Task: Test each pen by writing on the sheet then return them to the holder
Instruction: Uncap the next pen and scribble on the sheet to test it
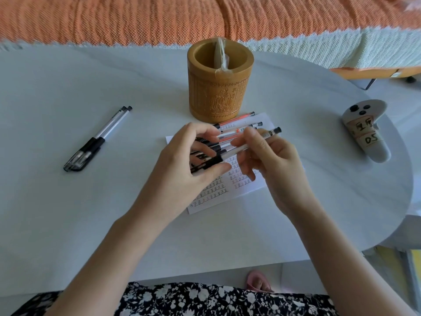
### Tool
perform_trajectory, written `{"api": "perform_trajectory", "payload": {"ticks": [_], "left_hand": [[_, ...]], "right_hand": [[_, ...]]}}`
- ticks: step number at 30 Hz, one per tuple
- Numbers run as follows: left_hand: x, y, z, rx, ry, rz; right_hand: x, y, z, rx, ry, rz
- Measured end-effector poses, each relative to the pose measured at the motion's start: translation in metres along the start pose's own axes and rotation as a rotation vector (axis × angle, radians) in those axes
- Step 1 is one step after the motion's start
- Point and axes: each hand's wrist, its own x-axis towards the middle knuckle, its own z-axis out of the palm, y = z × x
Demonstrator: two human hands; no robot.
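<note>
Tabletop (68,87), pale grey, rounded at its right end, viewed from above by a seated person in a dark floral garment (205,299). Holder (219,87): brown carved cylinder, upright at centre rear, containing a small clear packet (220,56). Sheet (227,197): white paper, lying flat just in front of the holder, marked with rows of small written characters, largely covered by both hands. Left hand (191,160): raised over the sheet, fingers curled round a bundle of pens (234,129) at their black grip ends; clear barrels, some red and some black, fan out toward the upper right, with the ends near the holder's base. Right hand (268,160): thumb and fingers pinching the clear barrel of a single pen (270,133), whose black end points up and right while its dark grip end reaches in by the left thumb. Two further black pens (98,140): side by side on the tabletop, well to the left, apart from the sheet. White controller (364,131) with handwritten labels: far right edge. Orange woven blanket (136,17): beyond the tabletop. Pink slipper (257,281): on the floor below
</note>
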Motion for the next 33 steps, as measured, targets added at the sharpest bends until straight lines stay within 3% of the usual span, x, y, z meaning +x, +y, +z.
{"api": "perform_trajectory", "payload": {"ticks": [5, 13, 26, 33], "left_hand": [[0.000, -0.005, 0.003, 0.089, -0.108, -0.025], [-0.002, -0.003, 0.007, 0.208, -0.127, 0.025], [0.000, 0.001, 0.008, -0.014, -0.161, -0.043], [-0.002, -0.001, 0.018, 0.056, -0.184, 0.003]], "right_hand": [[0.002, 0.000, -0.004, 0.007, 0.062, -0.017], [0.003, 0.001, -0.010, 0.051, 0.012, -0.024], [0.001, -0.001, -0.020, 0.136, -0.070, -0.039], [-0.002, 0.001, -0.013, 0.181, -0.180, 0.173]]}}
